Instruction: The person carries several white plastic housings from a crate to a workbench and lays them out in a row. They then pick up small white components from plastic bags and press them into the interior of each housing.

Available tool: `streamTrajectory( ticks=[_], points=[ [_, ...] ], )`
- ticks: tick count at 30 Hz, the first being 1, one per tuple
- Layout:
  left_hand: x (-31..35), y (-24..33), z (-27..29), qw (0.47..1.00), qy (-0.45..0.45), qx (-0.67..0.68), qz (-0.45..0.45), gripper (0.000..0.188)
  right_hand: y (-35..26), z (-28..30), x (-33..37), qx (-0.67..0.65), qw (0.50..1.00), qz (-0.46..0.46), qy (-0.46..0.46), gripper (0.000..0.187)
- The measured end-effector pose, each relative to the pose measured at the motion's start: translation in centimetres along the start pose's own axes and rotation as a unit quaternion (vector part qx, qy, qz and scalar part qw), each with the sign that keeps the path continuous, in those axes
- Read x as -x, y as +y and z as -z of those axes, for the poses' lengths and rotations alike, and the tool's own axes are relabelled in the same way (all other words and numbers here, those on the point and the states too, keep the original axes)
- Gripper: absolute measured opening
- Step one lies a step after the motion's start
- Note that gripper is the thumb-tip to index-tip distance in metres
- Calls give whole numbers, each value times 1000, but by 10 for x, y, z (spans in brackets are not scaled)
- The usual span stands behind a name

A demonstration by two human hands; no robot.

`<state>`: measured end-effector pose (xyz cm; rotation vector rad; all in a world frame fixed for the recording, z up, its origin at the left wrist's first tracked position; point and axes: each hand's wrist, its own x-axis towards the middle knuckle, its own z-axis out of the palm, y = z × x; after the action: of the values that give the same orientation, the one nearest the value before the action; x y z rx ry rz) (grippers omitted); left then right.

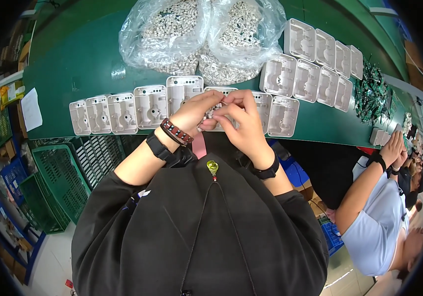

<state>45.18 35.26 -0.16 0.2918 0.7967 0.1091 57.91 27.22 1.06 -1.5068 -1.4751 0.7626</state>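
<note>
From my remote seat, nearest the lens I see the left hand [192, 114], turned palm inward and curled around a small heap of pale plastic parts [210, 113], probably so its palm can serve as a dish. The right hand [243, 118] meets it from the other side, thumb and fingers bent narrow right over the heap; I can't tell whether a single piece is pinched between them. Just beyond and to both sides, a row of light grey plastic housings [151, 107] stands along the near edge of the green worktop [85, 74], open sides up, which I judge leaves their insides in easy reach; the hands partly hide the middle ones. Farther right, more housings [302, 40] sit in two close rows, perhaps packed so to save room. Behind the hands, two clear plastic bags [135, 37] gape open, full of similar small parts, seemingly within arm's reach. Off to the far right, past a dark green tangled pile [371, 93], a co-worker's hands [394, 148] meet at the worktop's edge
</note>
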Motion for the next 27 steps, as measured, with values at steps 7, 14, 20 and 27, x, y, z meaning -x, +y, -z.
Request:
streamTrajectory(
  ticks=[7, 14, 20, 27],
  points=[
    [0, 1, -1, 1000, -3, -6, -3, 17, -6, 0, -3, -76, 990, -115, 33, 10],
    [5, 2, -2, 990, 40, -124, -52, 19, 4, 0, 3, 30, 997, -56, 42, 12],
    [8, 1, -2, 975, 7, -213, -67, 22, 9, 6, 10, -112, 981, -151, 50, 12],
    [24, 0, -8, 875, -20, -479, -65, 22, 1, 6, 22, -85, 983, -156, 33, 11]
  ],
)
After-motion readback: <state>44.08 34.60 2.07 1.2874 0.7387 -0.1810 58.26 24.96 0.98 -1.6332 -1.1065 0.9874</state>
